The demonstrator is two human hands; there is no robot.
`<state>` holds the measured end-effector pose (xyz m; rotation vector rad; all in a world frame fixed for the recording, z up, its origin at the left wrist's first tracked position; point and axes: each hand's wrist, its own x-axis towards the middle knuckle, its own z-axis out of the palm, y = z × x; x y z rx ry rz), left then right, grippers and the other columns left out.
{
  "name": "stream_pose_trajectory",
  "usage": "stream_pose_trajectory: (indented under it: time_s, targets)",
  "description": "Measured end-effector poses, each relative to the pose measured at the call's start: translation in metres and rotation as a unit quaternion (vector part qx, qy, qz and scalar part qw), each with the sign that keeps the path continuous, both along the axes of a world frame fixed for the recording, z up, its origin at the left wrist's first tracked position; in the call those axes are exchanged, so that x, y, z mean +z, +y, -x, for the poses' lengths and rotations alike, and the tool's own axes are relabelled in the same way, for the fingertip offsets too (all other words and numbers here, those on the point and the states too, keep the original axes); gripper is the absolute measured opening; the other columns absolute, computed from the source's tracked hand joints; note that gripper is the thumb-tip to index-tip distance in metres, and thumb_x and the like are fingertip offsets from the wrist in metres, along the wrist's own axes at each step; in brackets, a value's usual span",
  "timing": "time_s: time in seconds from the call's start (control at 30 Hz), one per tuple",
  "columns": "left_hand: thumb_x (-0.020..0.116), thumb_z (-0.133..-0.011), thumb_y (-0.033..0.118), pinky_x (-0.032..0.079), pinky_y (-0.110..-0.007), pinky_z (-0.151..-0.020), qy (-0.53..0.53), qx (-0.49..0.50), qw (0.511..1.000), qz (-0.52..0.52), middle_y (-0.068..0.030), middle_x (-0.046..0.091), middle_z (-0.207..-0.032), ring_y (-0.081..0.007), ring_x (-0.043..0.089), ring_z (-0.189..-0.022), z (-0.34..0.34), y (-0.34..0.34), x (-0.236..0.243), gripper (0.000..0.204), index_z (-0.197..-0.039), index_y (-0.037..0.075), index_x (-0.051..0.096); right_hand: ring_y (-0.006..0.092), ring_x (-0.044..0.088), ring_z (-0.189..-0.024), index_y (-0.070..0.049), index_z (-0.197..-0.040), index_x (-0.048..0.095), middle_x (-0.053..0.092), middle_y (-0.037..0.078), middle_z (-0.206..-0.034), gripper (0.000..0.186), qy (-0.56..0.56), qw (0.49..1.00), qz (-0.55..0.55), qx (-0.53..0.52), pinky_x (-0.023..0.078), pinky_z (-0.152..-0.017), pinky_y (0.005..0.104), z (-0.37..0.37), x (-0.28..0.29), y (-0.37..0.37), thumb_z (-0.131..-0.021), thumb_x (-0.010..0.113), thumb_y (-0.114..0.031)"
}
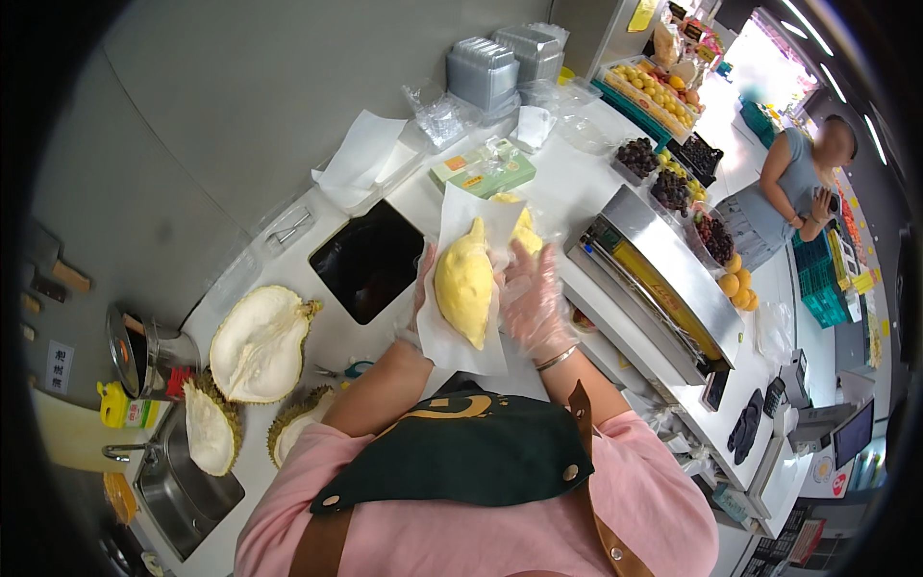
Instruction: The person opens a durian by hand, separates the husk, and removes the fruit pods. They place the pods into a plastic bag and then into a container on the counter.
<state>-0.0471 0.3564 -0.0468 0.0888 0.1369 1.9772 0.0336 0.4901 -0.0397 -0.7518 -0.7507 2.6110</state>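
A yellow durian piece (461,284) lies on white paper (452,356) held up over the counter. My gloved left hand (416,308) grips the paper's left edge, fingers mostly hidden. My gloved right hand (536,308) is at its right edge, holding it with fingers partly hidden. Another yellow piece (522,221) shows just beyond, near my right fingertips; what supports it is unclear. A black rectangular recess or tray (361,264) sits left of the paper, and a green box (481,168) behind it.
Opened durian husks (255,341), scissors (354,370) and a sink (183,500) are at left. Plastic containers (481,77) stand behind. At right are a metal wrapping machine (654,288) and packed grapes (671,192). Another person (788,183) stands beyond the counter.
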Motion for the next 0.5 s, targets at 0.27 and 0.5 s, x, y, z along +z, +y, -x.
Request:
stream_pose_trajectory:
  time_s: [0.27, 0.5]
  targets:
    - [0.044, -0.095, 0.064, 0.044, -0.042, -0.105, 0.008, 0.067, 0.992, 0.11, -0.012, 0.055, -0.136, -0.0279, 0.055, -0.122, -0.014, -0.011, -0.024, 0.073, -0.144, 0.011, 0.044, 0.0213, 0.039, -0.136, -0.004, -0.151, 0.029, 0.038, 0.013, -0.149, 0.071, 0.06, 0.988, -0.07, 0.128, 0.037, -0.11, 0.0349, -0.001, -0.045, -0.038, -0.103, 0.035, -0.056]
    - [0.041, -0.094, 0.069, 0.054, -0.035, -0.083, 0.008, 0.082, 0.984, 0.156, -0.0087, 0.063, -0.108, -0.0231, 0.062, -0.099, -0.003, -0.032, -0.01, 0.072, -0.132, 0.01, 0.052, 0.0346, 0.044, -0.133, -0.008, -0.114, 0.069, 0.047, 0.019, -0.144, 0.028, 0.006, 0.746, -0.664, 0.047, 0.033, -0.111, 0.041, -0.003, -0.004, -0.003, -0.092, 0.06, -0.023]
